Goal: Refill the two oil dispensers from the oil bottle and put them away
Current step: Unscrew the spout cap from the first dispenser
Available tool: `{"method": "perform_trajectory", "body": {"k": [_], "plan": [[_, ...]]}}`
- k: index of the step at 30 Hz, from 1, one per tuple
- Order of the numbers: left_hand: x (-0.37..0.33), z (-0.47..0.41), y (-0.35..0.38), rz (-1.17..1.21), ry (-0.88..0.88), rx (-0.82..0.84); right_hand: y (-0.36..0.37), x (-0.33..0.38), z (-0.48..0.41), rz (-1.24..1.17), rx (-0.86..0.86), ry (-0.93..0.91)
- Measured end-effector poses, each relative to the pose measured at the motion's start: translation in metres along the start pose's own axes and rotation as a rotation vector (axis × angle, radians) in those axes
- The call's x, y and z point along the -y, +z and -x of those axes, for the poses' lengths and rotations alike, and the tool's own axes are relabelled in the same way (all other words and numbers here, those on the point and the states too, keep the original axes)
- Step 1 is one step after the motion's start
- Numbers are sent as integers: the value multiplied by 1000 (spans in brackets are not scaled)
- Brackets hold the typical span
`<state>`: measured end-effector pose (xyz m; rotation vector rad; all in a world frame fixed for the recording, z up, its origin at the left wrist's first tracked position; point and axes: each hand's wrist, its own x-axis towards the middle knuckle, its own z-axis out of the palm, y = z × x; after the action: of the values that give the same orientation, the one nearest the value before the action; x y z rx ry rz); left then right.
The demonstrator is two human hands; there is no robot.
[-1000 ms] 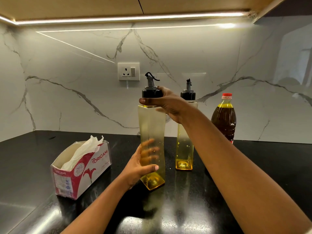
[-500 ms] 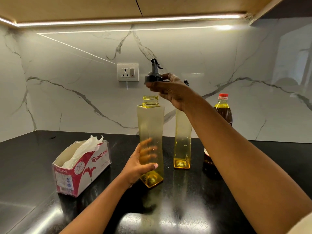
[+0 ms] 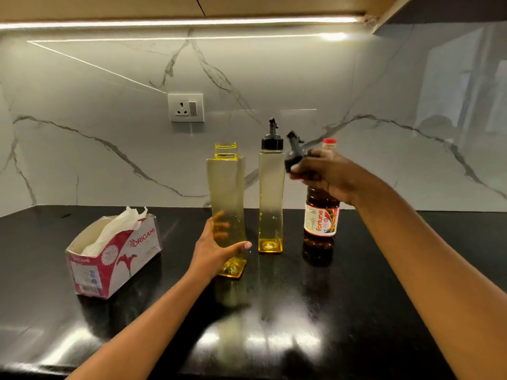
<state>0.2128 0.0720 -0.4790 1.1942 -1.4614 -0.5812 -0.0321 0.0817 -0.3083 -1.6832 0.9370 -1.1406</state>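
While left grip (image 3: 216,256) clasps uncapped dispenser (image 3: 226,187), right grip (image 3: 323,174) pinches cap (image 3: 293,156) right of it; likely next: park cap, open oil bottle (image 3: 321,223).

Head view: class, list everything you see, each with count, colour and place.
open dispenser: one, clear yellow, counter middle.
capped dispenser: one, clear yellow, right of it.
loose cap: one, black, in right hand.
oil bottle: one, dark, red cap, right of both.
tissue box: one, red-white, left.
socket: one, white, wall.
counter: one, black, below everything.
left hand: one, gripping open dispenser low.
right hand: one, holding loose cap.
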Motion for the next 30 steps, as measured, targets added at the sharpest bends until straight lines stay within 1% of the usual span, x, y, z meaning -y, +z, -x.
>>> {"method": "perform_trajectory", "body": {"k": [3, 7, 11, 16, 20, 24, 30], "plan": [[-3, 4, 7, -2, 2, -55, -12, -29, 16, 96, 43, 131], [-3, 8, 11, -6, -1, -92, -16, -72, 27, 216, 56, 271], [-1, 11, 12, -76, 0, -100, -14, -109, 33, 352, 44, 369], [0, 14, 11, -114, 2, -96, -17, -133, 33, 532, 13, 420], [1, 14, 12, -123, -1, -91, -27, -142, 36, 648, -52, 448], [-1, 15, 15, -146, 7, -76, -43, -148, 43, 624, -86, 500], [1, 15, 17, -170, 17, -73, -62, -157, 52, 630, -149, 470]]}}
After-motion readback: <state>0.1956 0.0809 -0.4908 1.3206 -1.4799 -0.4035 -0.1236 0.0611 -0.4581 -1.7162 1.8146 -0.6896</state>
